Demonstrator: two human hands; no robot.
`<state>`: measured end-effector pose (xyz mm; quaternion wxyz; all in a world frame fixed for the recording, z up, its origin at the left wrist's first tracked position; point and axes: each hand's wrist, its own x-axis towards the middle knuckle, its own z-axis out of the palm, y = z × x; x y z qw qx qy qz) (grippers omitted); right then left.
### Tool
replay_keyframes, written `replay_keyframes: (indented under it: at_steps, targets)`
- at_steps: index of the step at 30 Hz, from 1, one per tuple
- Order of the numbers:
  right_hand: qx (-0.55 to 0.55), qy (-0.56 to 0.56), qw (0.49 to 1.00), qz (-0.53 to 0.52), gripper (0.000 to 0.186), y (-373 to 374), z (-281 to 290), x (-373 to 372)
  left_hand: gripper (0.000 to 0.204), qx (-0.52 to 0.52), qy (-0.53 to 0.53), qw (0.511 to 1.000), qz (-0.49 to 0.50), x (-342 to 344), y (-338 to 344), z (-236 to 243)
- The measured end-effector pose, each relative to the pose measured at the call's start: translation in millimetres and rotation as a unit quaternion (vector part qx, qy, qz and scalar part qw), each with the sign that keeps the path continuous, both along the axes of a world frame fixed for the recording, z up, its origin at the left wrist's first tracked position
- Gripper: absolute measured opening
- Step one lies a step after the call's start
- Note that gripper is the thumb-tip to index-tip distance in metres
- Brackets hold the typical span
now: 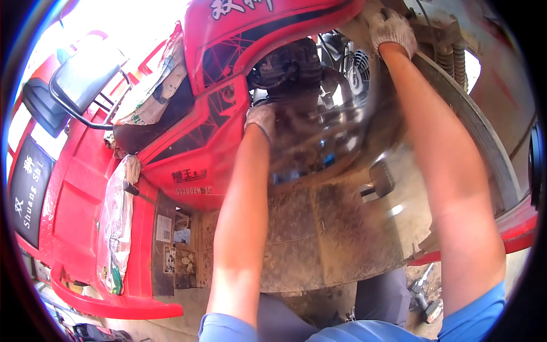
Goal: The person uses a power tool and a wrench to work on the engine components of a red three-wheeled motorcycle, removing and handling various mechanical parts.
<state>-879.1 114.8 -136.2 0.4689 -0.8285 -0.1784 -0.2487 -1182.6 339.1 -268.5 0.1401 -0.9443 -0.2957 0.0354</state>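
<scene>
The dark machinery [293, 74] is seen in the opening of the red cowl [225, 154], above the tread-patterned floor plate [290, 222]. It can be judged heavy, stiff and perhaps slippery with grease, best held by its solid body; the thin cables are likely soft and easily strained. The cowl is probably light and slightly springy, best taken by its edge.

The gloved left hand [261, 117] is placed at the machinery's near side, beside the cowl; its fingers are hidden, so whether anything is pinched cannot be told. The gloved right hand [393, 31] is raised beyond the opening, near the coil spring [458, 60], with its fingers seemingly bent; its grip cannot be made out.

The machinery's lower part is blurred. Farther out, the pedal [383, 178] is plainly seen, while the red bed [74, 211] is bent by the lens and cut off at the rim.
</scene>
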Motion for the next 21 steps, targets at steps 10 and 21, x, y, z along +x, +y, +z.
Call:
replay_keyframes:
  at_steps: [10, 21]
  targets:
    - [-0.024, -0.009, 1.000, 0.000, 0.061, 7.5, 1.7, 9.0, 0.042, -0.247, -0.511, 0.786, 0.244, -162.9, -191.4, -35.0]
    - [-0.254, -0.354, 0.826, 0.358, 0.024, -15.3, -32.4, -204.0, 0.040, -0.340, -0.549, 0.744, 0.172, -223.2, -269.5, -131.4]
